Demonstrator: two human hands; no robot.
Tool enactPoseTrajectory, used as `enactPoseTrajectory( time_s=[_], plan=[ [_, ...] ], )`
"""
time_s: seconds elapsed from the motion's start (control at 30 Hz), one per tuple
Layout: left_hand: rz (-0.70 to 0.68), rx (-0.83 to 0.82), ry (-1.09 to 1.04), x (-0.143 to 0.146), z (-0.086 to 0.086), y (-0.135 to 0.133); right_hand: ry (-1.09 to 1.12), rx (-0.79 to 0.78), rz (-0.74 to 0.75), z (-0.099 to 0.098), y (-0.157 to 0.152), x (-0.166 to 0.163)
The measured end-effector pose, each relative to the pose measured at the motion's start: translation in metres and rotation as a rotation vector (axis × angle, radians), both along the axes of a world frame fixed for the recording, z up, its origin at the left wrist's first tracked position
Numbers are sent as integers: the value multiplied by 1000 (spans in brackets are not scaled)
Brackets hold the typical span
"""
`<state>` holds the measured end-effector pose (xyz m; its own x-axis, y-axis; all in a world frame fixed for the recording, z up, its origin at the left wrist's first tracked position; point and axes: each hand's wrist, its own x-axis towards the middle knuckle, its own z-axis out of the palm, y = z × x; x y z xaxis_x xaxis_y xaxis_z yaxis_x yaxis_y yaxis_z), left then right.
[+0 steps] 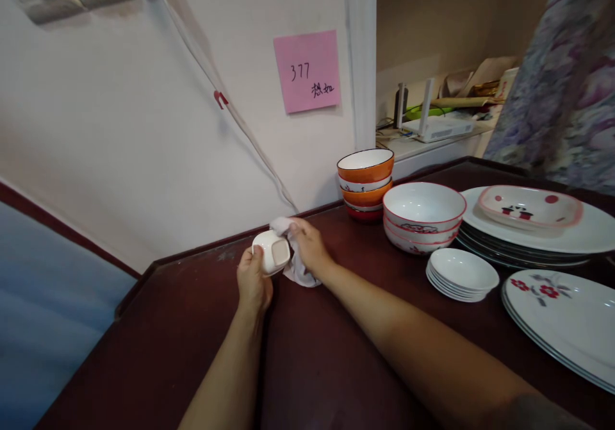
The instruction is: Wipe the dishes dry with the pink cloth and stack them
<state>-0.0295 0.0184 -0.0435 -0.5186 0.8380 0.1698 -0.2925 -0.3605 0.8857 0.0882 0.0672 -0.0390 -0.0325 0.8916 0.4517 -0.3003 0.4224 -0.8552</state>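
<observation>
Domestic interior: a dining or kitchen-side corner of a home.

Household crockery is stacked on a dark wooden table [312, 353]: orange bowls [365, 183], white bowls with red pattern [423, 215], small saucers [461, 273], flowered plates [567, 314] and oval platters [533, 241] with a rectangular dish [528, 207] on top. A small white dish [271, 252] is held against a cloth [298, 270] above the table. The painted wall carries a handwritten pink sticky note [307, 71] and a loose cable [230, 109]. A shelf behind holds a white router [435, 125] among papers and clutter. Floral fabric [567, 84] hangs at the right edge. No commercial or laboratory fittings are in view.
</observation>
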Motion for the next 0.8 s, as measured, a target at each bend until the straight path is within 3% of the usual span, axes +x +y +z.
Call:
enactPoseTrajectory(
  time_s=[0.13,0.2,0.4,0.6,0.7,0.8],
  plan=[
    [-147,29,-39,9,5,-5,-328,460,95,13,-31,-7],
    [-168,54,-73,12,6,-6,-381,517,52,10,-31,-7],
    [-133,24,-82,11,6,-5,-357,64,-140,-8,-2,8],
    [-171,65,-123,9,13,-6,-313,381,45,9,-24,-3],
    [-157,48,-148,10,16,-6,-187,259,34,5,-20,-9],
    [-140,54,-166,13,21,-6,18,-38,71,-7,-6,-13]
  ],
)
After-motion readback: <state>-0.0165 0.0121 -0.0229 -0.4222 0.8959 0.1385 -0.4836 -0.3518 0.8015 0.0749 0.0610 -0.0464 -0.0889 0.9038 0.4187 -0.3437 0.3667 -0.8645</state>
